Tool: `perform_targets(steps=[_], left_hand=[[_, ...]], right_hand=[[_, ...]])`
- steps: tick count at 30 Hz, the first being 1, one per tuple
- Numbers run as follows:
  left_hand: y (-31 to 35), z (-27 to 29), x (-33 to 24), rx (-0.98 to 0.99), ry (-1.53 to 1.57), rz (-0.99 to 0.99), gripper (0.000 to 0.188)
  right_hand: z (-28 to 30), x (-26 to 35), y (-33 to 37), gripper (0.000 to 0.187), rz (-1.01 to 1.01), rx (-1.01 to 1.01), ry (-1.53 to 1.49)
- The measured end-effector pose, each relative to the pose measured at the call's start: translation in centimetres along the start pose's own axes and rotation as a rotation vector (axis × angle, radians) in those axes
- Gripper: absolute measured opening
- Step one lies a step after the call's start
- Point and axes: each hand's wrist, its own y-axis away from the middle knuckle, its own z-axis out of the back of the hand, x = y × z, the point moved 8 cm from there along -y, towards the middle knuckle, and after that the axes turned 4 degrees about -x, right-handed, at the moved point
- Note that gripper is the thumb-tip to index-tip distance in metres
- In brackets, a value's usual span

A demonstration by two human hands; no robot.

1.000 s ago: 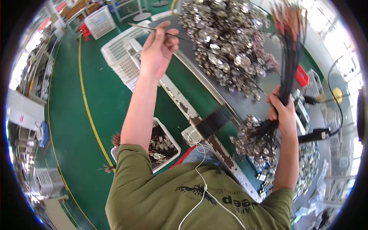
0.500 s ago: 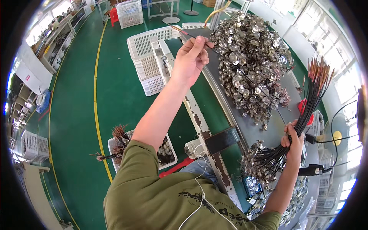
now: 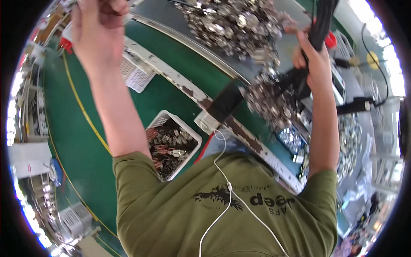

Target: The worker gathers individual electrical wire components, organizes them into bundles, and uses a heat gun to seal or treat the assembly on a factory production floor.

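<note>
My right hand (image 3: pixel 317 60) is wrapped round a thick bundle of black wires (image 3: pixel 324 25) above the right side of the grey worktable (image 3: pixel 158 12). The lower end of the bundle fans out beside a cluster of small shiny metal cups (image 3: pixel 269 100). Over at the upper left, my left hand (image 3: pixel 102 30) is raised with its fingers curled together. The top edge of the picture cuts that hand off, so whatever it pinches cannot be made out. Between the hands, at the far side, lies a large heap of metal cups (image 3: pixel 227 25).
A white basket (image 3: pixel 193 135) of wired metal parts stands by my left side. A worn white beam (image 3: pixel 184 88) runs along the table, with a black phone-like slab (image 3: pixel 227 102) on it. Black cables and a black plug-like block (image 3: pixel 354 106) are at the right.
My left hand has moved left, away from the heap; the wire it pinched earlier no longer shows clearly. My right hand still grips the bundle. The whole view has turned and shifted.
</note>
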Motion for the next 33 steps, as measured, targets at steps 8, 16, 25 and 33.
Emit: perform_targets(steps=[8,16,25,33], left_hand=[[9.3,-9.9,7.8,0.911,-1.164,-0.05,0.02],[11.9,-10.6,7.9,0.95,-1.129,-0.109,0.02],[11.3,-12.8,6.2,0.778,-1.109,-0.299,0.02],[11.2,-12.7,5.5,0.692,-1.043,-0.357,0.021]], right_hand=[[-1.4,3.8,1.2,0.024,0.109,-0.023,-0.126],[-1.2,3.6,2.0,0.029,0.037,-0.09,-0.101],[-1.0,2.1,1.8,0.024,-0.046,0.05,-0.118],[-1.8,2.4,2.0,0.02,-0.023,0.046,0.0]])
